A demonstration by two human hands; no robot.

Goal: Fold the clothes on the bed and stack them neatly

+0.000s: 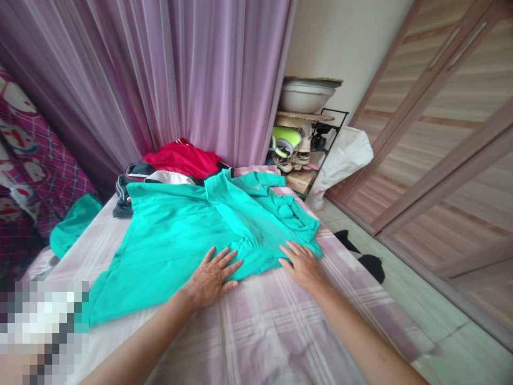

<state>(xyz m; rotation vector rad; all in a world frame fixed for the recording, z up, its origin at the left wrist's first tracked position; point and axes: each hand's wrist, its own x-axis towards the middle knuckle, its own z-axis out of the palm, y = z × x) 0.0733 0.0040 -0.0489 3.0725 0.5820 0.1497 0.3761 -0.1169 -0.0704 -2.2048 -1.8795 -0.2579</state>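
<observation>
Turquoise shirt (168, 235) spread over plaid sheet (256, 331); on its near edge, left hand (209, 278) and right hand (303, 266) palm-down, fingers (219, 259) apart, perhaps to hold it smooth.

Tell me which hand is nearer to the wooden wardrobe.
Right. The right hand rests on the green shirt, on the side toward the wardrobe; the left hand rests on it too, farther from the wardrobe.
</observation>
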